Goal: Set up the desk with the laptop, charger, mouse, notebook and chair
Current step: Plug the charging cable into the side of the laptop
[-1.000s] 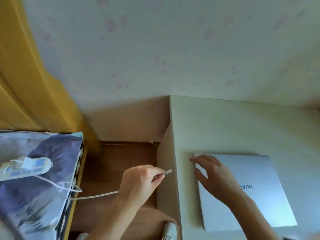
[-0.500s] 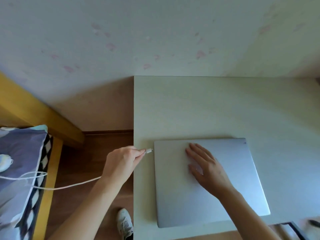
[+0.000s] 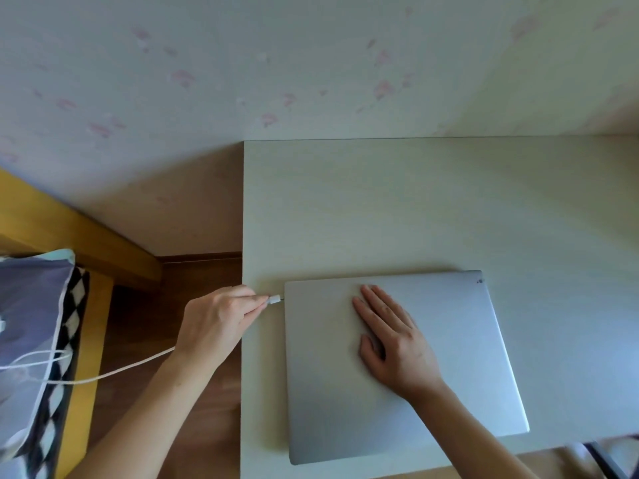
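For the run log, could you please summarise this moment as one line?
left hand: pinching charger plug at laptop's left edge | right hand: flat on closed lid | laptop: on desk | plug seated: cannot tell

One closed silver laptop lies on one pale desk. Two bare hands show: the left hand at the laptop's left edge and the right hand flat on the lid. One white charger cable ends in one plug. One patterned pillow sits far left (partly cut off by the frame).
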